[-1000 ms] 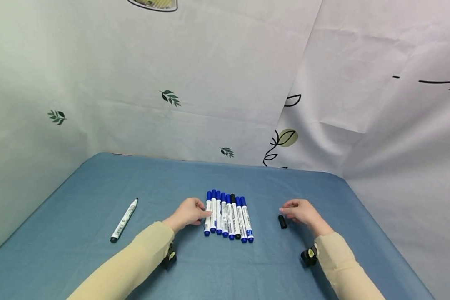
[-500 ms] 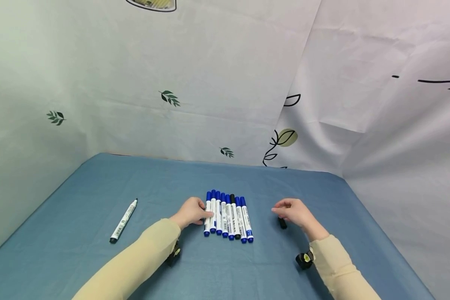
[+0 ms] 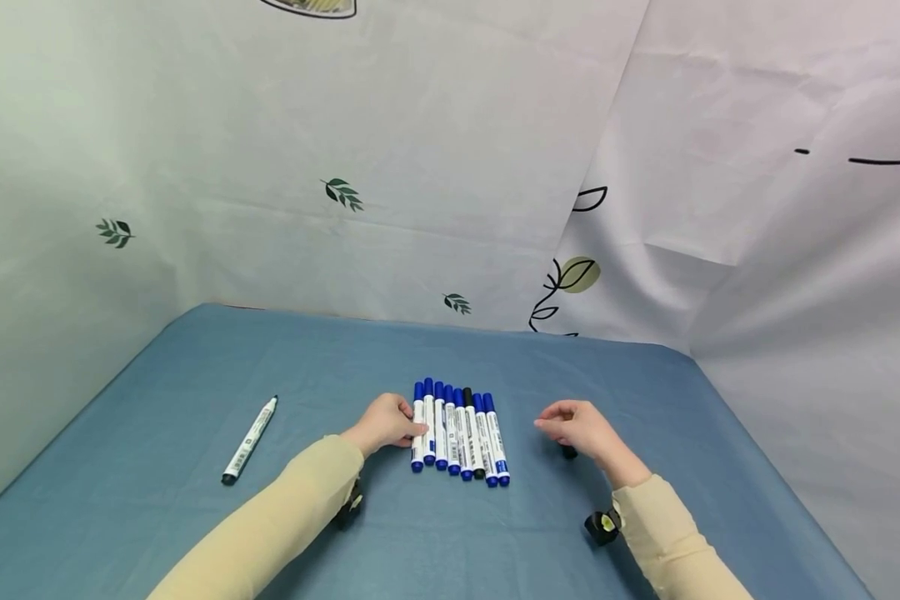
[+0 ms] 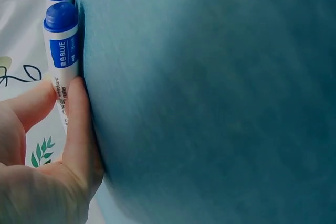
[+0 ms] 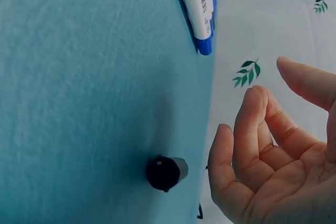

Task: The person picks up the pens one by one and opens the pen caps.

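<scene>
White markers with mostly blue caps lie side by side in a slanted row [image 3: 461, 433] in the head view. My left hand [image 3: 386, 421] is at the row's left end. Its thumb and a finger pinch the barrel of the outermost blue marker [image 4: 62, 45], which lies lengthwise in the left wrist view. To the right of the row, my right hand [image 3: 577, 429] hovers with loosely bent fingers and holds nothing. Below and just behind it a black marker cap [image 5: 167, 173] lies on the cloth, mostly covered by the hand in the head view.
An uncapped marker [image 3: 250, 440] with a black tip and black end lies alone on the left of the blue tablecloth [image 3: 450, 542]. One black-capped marker [image 3: 473, 433] is among the blue ones. A pale printed curtain [image 3: 420, 167] stands behind the table.
My right hand has moved left, past the black cap, and now covers much of it. The left hand has stayed nearly in place at the row's left end.
</scene>
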### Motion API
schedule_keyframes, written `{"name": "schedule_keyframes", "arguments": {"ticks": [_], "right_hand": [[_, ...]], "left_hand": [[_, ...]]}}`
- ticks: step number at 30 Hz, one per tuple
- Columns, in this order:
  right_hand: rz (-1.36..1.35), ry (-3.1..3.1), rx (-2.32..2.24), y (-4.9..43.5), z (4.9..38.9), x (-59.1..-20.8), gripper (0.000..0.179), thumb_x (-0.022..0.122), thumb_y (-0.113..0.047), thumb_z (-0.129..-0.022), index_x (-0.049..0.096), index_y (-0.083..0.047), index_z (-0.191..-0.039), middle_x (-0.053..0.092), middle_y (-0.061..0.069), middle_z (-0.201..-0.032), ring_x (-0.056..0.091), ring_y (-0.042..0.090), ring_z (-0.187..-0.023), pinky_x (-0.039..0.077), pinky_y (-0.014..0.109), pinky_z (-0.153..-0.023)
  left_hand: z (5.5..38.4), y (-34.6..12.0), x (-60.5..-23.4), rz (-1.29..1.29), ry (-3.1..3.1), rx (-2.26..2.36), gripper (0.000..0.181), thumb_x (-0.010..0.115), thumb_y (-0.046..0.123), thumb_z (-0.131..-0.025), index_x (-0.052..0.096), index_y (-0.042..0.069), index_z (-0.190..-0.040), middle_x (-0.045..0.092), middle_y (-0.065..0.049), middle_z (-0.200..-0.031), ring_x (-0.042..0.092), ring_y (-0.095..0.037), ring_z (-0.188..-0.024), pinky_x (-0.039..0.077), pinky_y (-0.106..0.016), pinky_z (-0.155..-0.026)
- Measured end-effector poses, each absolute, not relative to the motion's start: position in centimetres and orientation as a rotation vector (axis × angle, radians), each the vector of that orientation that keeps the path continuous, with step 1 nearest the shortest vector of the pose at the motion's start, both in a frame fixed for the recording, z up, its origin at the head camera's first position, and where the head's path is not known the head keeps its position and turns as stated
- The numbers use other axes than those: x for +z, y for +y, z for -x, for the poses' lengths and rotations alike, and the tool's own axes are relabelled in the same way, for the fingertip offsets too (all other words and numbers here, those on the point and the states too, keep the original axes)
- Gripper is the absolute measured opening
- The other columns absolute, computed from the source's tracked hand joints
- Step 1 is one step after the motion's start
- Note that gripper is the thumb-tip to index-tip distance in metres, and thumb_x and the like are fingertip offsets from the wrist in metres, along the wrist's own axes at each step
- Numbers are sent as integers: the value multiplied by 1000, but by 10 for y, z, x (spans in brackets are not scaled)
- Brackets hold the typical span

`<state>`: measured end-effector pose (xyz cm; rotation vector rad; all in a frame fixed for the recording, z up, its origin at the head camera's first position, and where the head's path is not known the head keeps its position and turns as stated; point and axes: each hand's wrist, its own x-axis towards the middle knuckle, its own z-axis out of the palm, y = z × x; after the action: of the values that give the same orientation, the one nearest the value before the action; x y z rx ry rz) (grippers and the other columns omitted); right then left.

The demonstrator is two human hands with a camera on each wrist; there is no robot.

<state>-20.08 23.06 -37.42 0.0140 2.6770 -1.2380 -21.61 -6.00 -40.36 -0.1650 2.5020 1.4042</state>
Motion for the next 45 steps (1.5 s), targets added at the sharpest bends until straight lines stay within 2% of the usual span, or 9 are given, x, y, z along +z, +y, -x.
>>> {"name": "schedule_keyframes", "arguments": {"ticks": [6,14,30,40,45], "right_hand": [[9,2682,-1232,227,198,-380,20,67,-19,-88,68,-1,-98,66,9,-82,59,18,-73,49,33,-65],[45,2688,-1228,220,194,-381,19,68,-18,-87,68,-1,-96,66,6,-81,59,16,-70,50,33,-66],[195,2602,-1269,212,191,-378,16,66,-16,-88,69,-2,-95,65,7,-78,60,17,-71,49,30,-65],[294,2566,-1273,208,189,-375,20,65,-17,-89,68,0,-98,65,9,-80,61,19,-73,50,32,-67],[322,2551,-1282,206,189,-373,23,65,-18,-89,67,2,-100,65,11,-81,60,19,-74,51,33,-69]], "left_hand": [[218,-61,-405,169,2449,1460,24,74,4,-80,51,-1,-87,53,-10,-80,61,-17,-65,55,-29,-60],[221,-63,-406,159,2377,1521,21,71,0,-80,52,-3,-90,58,-12,-81,61,-17,-66,56,-30,-61],[222,-71,-406,152,2307,1527,29,64,2,-86,56,-8,-111,60,-17,-99,61,-18,-79,56,-31,-69],[221,-88,-395,113,2282,1543,39,60,4,-89,51,-7,-125,56,-23,-115,64,-21,-88,56,-34,-77],[219,-95,-385,41,2267,1523,42,59,6,-90,49,-6,-129,56,-23,-118,63,-23,-95,55,-36,-80]]}}
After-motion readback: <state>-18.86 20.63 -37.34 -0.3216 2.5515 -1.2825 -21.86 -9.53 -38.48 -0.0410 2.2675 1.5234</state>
